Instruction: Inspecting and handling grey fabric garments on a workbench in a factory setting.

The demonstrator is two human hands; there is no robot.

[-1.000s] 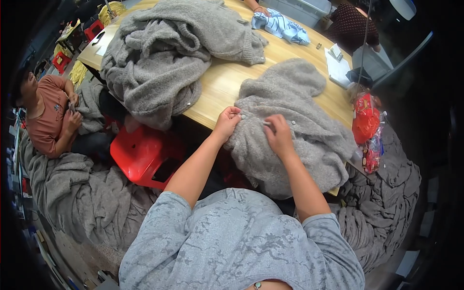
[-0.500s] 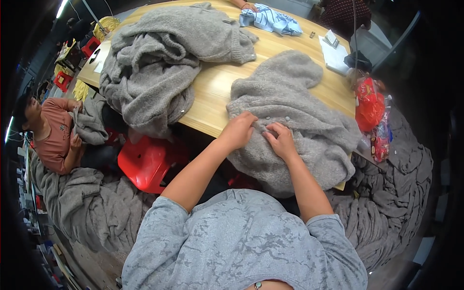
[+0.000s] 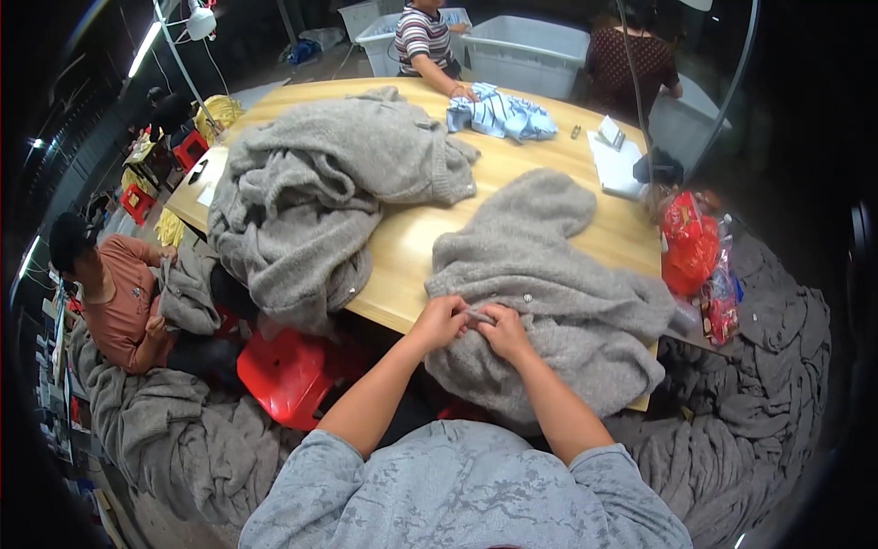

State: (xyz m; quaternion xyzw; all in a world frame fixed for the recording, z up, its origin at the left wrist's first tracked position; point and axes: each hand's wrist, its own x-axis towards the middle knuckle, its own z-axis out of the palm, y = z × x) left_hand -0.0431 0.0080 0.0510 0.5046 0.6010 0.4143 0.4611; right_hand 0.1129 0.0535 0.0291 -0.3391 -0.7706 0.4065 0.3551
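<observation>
A grey knitted cardigan (image 3: 585, 284) lies bunched over the table's near edge in front of me, its lower part hanging toward my lap. My left hand (image 3: 441, 320) pinches the cardigan's edge between thumb and fingers. Close beside it, my right hand (image 3: 503, 328) grips the same edge, the fingertips of both hands almost meeting. A small pale button (image 3: 528, 297) shows on the knit just beyond my right hand. The fingers hide the bit of cloth between them.
A heap of grey knitwear (image 3: 302, 201) covers the table's left side. At the far edge a person's hand rests on blue striped cloth (image 3: 503, 114). Red bags (image 3: 688, 242) hang at the right corner. A red stool (image 3: 288, 375) stands left, near a seated person (image 3: 123, 302) holding grey knitwear.
My hands have drawn closer together and now pinch the cardigan's edge, where the right hand's fingers lay spread before. The view has tilted up, showing more of the far side.
</observation>
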